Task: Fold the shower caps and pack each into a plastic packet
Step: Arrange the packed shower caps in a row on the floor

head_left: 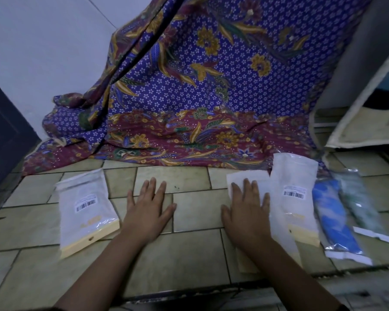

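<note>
Now | packing: right hand (245, 212) presses white packet (245, 175), fingers straight | left hand (147, 212) flat, empty | next, likely: pinch packet open

Before you, pale tiled floor (195, 212) with dark grout, purple-and-maroon floral batik cloth (211, 97) draped down onto it, plain white wall (43, 52) behind, dark door (2, 135) at your left, grey cream-edged panel (350, 63) at your right, dim light.
</note>
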